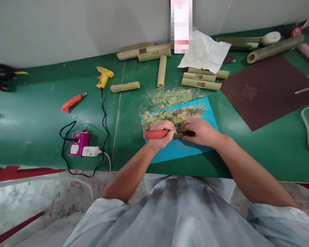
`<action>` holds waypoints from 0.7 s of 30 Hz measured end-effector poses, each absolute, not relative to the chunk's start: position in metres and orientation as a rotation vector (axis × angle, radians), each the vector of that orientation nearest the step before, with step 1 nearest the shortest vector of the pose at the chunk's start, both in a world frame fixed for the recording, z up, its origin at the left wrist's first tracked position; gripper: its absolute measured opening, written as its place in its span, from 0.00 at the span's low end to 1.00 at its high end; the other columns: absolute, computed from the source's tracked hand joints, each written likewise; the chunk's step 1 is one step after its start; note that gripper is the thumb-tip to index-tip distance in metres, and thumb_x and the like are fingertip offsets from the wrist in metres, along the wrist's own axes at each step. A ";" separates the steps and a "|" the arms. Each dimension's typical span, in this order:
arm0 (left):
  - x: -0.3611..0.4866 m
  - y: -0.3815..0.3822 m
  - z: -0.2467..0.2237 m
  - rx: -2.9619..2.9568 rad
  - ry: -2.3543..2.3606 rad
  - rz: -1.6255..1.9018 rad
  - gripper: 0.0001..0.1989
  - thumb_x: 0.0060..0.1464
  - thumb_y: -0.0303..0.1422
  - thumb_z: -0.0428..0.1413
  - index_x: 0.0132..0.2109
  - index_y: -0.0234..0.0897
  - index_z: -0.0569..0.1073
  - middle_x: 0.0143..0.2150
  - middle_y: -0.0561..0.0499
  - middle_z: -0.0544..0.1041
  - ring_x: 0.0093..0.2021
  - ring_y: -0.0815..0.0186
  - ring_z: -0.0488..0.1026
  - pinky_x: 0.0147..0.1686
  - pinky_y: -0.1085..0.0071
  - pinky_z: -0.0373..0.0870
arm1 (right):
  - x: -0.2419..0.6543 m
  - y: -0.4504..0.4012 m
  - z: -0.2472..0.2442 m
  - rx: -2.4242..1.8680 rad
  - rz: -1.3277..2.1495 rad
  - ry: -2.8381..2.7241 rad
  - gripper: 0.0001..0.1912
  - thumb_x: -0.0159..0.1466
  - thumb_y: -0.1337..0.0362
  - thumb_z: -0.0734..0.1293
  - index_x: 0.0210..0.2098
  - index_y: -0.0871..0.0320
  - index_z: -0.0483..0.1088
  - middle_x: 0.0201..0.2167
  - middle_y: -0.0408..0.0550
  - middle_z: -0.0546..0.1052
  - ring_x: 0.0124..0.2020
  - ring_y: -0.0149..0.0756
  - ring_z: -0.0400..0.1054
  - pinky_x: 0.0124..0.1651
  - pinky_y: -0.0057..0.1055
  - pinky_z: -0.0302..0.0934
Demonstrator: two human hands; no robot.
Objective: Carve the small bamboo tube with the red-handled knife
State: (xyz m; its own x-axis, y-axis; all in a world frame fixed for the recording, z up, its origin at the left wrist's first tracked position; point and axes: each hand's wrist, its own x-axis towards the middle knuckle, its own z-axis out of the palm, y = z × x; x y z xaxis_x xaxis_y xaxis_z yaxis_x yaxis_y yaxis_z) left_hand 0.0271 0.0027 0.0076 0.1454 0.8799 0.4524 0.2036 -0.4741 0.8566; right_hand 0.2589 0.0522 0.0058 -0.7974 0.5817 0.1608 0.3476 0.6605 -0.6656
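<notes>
My left hand (162,132) is wrapped round a tool with a thick red handle (156,134); its working end is mostly hidden by my fingers. My right hand (202,131) is closed on a short green-brown bamboo piece (179,136), right beside the left hand. The two hands nearly meet over a blue sheet (193,151). A heap of small bamboo chips (179,114) lies on the sheet just beyond my knuckles, and pale shavings (177,96) spread onto the table behind it.
The green table (134,151) carries a yellow glue gun (104,77), an orange utility knife (73,102) and a purple power adapter (79,144) with cords at left. Bamboo tubes (201,84), white paper (206,53) and a brown sheet (267,92) lie at the back and right.
</notes>
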 end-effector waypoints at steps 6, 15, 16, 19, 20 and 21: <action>0.027 -0.001 0.003 1.720 1.116 1.519 0.16 0.66 0.35 0.60 0.28 0.38 0.72 0.28 0.52 0.80 0.29 0.68 0.78 0.33 0.70 0.76 | 0.260 0.054 0.006 -0.709 0.858 -2.541 0.09 0.71 0.60 0.70 0.45 0.56 0.82 0.41 0.55 0.81 0.45 0.48 0.75 0.47 0.42 0.69; 0.022 0.009 0.015 1.753 1.114 1.529 0.13 0.69 0.38 0.59 0.34 0.40 0.77 0.33 0.52 0.82 0.35 0.66 0.81 0.39 0.66 0.79 | 0.259 0.050 0.007 -0.709 0.684 -2.549 0.13 0.72 0.61 0.68 0.51 0.59 0.80 0.46 0.59 0.81 0.48 0.51 0.75 0.50 0.46 0.68; 0.020 0.012 0.018 1.782 1.092 1.504 0.13 0.69 0.39 0.59 0.35 0.40 0.78 0.34 0.51 0.83 0.36 0.65 0.81 0.40 0.66 0.79 | 0.259 0.049 0.007 -0.700 0.663 -2.547 0.13 0.71 0.61 0.69 0.51 0.59 0.80 0.46 0.58 0.81 0.48 0.51 0.75 0.49 0.45 0.68; 0.017 0.021 0.026 1.864 1.028 1.441 0.17 0.71 0.43 0.56 0.36 0.39 0.78 0.35 0.49 0.84 0.37 0.64 0.82 0.41 0.65 0.79 | 0.260 0.049 0.006 -0.675 0.627 -2.546 0.10 0.72 0.63 0.68 0.49 0.58 0.79 0.44 0.57 0.81 0.47 0.49 0.75 0.48 0.43 0.67; 0.017 0.024 0.027 1.888 1.010 1.427 0.19 0.71 0.46 0.55 0.36 0.39 0.79 0.35 0.48 0.83 0.37 0.64 0.82 0.40 0.65 0.79 | 0.260 0.049 0.006 -0.666 0.612 -2.550 0.10 0.73 0.62 0.68 0.49 0.58 0.80 0.44 0.57 0.81 0.46 0.49 0.75 0.48 0.43 0.67; 0.017 0.026 0.027 1.907 0.998 1.419 0.22 0.71 0.49 0.54 0.36 0.39 0.79 0.34 0.47 0.83 0.36 0.63 0.82 0.39 0.65 0.78 | 0.260 0.049 0.005 -0.659 0.590 -2.555 0.11 0.74 0.61 0.67 0.49 0.58 0.80 0.44 0.57 0.82 0.46 0.48 0.75 0.47 0.42 0.67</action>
